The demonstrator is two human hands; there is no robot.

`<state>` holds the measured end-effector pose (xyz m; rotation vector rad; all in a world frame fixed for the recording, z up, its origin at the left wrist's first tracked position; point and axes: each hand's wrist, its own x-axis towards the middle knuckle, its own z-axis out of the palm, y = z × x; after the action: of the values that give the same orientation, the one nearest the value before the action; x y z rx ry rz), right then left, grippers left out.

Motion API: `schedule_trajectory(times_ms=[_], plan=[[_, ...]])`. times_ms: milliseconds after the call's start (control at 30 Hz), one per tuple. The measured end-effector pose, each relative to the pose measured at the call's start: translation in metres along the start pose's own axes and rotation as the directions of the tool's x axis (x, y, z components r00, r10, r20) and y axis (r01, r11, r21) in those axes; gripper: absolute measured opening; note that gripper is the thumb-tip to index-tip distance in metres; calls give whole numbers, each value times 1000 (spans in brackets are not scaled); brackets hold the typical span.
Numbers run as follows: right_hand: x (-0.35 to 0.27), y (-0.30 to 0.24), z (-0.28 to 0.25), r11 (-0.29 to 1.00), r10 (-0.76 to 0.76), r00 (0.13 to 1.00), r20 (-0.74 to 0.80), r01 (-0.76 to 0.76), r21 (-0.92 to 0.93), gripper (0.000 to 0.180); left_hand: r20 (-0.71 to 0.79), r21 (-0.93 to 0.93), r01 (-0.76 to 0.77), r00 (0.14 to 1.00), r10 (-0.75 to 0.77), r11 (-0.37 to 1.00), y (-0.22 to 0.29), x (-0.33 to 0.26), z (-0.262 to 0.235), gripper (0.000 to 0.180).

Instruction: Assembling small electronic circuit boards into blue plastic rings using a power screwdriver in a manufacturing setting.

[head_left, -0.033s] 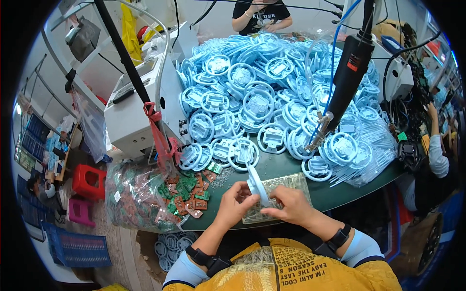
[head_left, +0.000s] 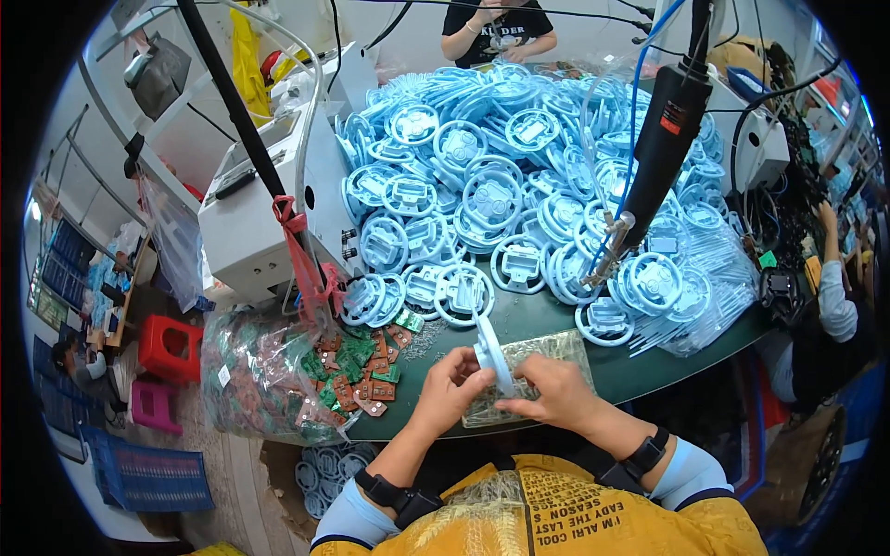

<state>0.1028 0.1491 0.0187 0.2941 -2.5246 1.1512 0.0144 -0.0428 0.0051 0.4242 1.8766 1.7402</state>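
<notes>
Nothing has moved since the earlier frame: both hands sit at the near edge of the desk (head_left: 640, 366), over a clear tray (head_left: 565, 352). Left hand (head_left: 450, 385) and right hand (head_left: 552, 394) each have their grip closed on one pale blue wheel (head_left: 491, 357), held on edge between the fingers just above the tray.

Risks, as a judgement: held edge-up by fingertips, the wheel could twist free and drop off the near edge onto the floor. The hanging driver (head_left: 663, 139) dangles close over the wheel pile (head_left: 519, 176), so a reach there could knock it swinging.

A clear bag (head_left: 250, 380) at the left edge spills green and brown boards (head_left: 357, 375) onto the desk. What the tray holds is too small to tell
</notes>
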Motion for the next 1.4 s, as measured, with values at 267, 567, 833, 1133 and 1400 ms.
schedule_trajectory(times_ms=[267,567,833,1133,1400], plan=[[-1,2,4,959,-163,984,-65,143,-246,29,215,-41,116,971,-105,992,-3,11,-4,50],[1,-10,-3,971,-171,981,-89,153,-182,25,194,-319,138,978,-78,938,15,16,9,73],[2,17,14,913,-147,977,155,195,-359,23,234,147,-264,946,226,953,46,-18,-16,99],[41,46,12,864,-1,994,110,56,-500,30,194,593,55,959,-208,803,30,-157,-144,84],[123,59,52,849,-31,976,218,141,-510,98,-510,808,582,770,-382,93,-2,-249,-183,56]])
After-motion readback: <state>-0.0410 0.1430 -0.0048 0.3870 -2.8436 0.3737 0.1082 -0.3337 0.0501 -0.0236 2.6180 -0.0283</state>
